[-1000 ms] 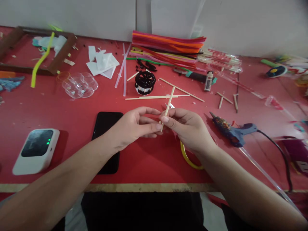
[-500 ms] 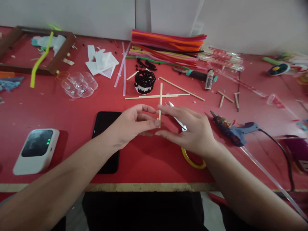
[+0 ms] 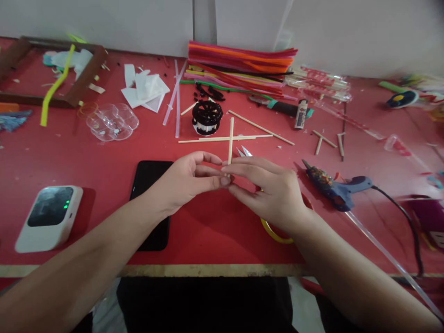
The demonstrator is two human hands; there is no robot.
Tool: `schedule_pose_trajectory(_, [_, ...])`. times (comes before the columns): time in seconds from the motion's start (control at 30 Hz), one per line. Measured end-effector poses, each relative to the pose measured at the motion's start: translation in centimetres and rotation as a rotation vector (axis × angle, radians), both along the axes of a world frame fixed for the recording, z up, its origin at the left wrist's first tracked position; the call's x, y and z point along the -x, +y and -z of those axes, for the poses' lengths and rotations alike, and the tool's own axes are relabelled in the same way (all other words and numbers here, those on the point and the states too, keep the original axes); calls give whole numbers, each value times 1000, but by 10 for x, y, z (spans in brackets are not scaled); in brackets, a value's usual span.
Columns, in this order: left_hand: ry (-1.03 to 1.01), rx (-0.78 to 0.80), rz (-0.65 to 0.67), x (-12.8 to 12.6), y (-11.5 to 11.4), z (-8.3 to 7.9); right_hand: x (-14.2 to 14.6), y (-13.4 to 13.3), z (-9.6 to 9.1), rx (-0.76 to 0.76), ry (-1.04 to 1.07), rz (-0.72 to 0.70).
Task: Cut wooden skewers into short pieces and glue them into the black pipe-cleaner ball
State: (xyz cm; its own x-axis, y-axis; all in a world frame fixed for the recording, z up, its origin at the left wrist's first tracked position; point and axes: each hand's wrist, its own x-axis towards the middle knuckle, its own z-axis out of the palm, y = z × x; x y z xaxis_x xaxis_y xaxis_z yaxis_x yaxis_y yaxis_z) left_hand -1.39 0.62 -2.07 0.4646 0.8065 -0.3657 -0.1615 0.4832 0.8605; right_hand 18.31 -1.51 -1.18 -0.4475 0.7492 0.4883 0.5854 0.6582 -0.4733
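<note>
My left hand pinches the lower end of a thin wooden stick, which points away from me. My right hand closes in from the other side, its fingertips on the same lower end. Part of that end is hidden by the fingers. Beneath my right hand lie scissors with yellow handles, mostly covered. Beyond the stick's tip more thin wooden sticks lie crosswise, close to a small round black-and-white model. A black phone is partly under my left forearm.
A blue glue gun with a cord lies at right. White device at left. Pipe cleaners, paper pieces, a clear plastic palette, a brown frame and a lighter lie farther back on the red table.
My right hand has moved slightly left and its fingers have closed onto the stick's lower end. The left hand keeps its pinch.
</note>
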Motion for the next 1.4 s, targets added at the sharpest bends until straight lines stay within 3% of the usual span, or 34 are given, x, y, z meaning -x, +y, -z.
schedule_pose_trajectory(0.2, [57,-112,-61,-1,0,1,0,-1,4,-73,4,-4])
schedule_pose_trajectory(0.37, [111,-61,-25,2,-1,1,2,-3,5,-105,11,-25])
schedule_pose_trajectory(0.53, [206,-112,-32,3,-2,1,3,-2,6,-76,22,-47])
schedule_pose_trajectory(0.73, [156,-116,-30,3,-3,3,3,-4,5,-26,65,-33])
schedule_pose_trajectory(1.0, [187,-249,-75,1,-6,0,4,-6,4,-36,54,17])
schedule_pose_trajectory(1.4, [138,-205,-45,0,-6,0,6,-6,10,-44,81,-38])
